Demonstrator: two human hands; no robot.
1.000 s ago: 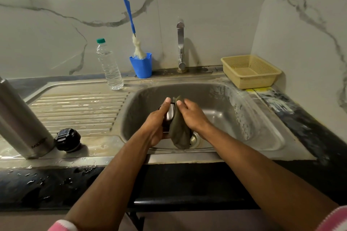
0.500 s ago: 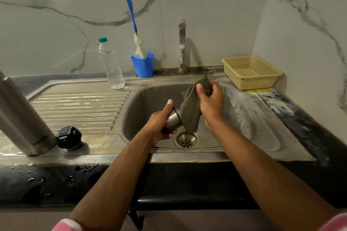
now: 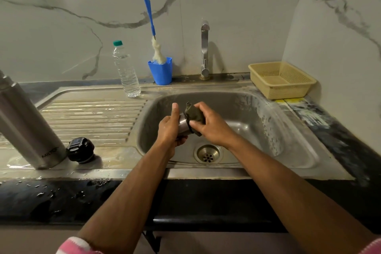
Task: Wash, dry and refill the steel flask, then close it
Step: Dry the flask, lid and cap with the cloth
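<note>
Flask cup (image 3: 184, 126), gripped by the left hand (image 3: 170, 130) while the right hand (image 3: 212, 126) pinches a cloth (image 3: 193, 114) inside, could slip, being wet, into the sink (image 3: 288, 150).

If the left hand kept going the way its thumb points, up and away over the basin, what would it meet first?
Probably the sink's back wall, then the ledge near the blue cup. The left hand holds a steel cap; depth is unclear.
</note>
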